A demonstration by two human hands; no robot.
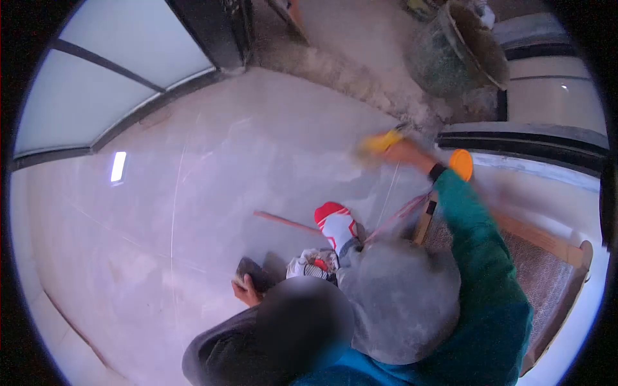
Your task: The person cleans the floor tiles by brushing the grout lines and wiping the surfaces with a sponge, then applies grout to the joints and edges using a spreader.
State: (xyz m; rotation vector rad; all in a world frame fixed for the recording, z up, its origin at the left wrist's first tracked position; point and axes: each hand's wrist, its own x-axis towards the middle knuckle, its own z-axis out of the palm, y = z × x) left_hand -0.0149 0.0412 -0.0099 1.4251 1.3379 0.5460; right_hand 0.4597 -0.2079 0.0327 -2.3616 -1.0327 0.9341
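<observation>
Your right hand (407, 154) is closed around the yellow thing (386, 138), out at arm's length over the pale floor (225, 128), just short of the rough, dusty strip (347, 71). It is blurred, so you can't be sure what it is—it may be a sponge or a small handled tool. Either way, it looks light enough for one hand; if it is a sponge, expect it to be soft and perhaps slippery when wet, and best held across its broad back with the fingers spread. Your left hand (245, 291) has its fingers against a dark object (257, 275) low beside your feet; that one seems stiff and somewhat heavier, so grip it around the sides. For room, the widest stretch of floor lies to your left, up to the dark-framed panel (116, 96). The right is tighter: mind the black sill (528, 147), the orange disc (461, 165) near your wrist and the wood-edged board (534, 238) beside your arm. The bucket (444, 58) stands beyond your reaching hand—and a thin reddish stick (286, 222) lies by your red-toed foot (336, 222).
</observation>
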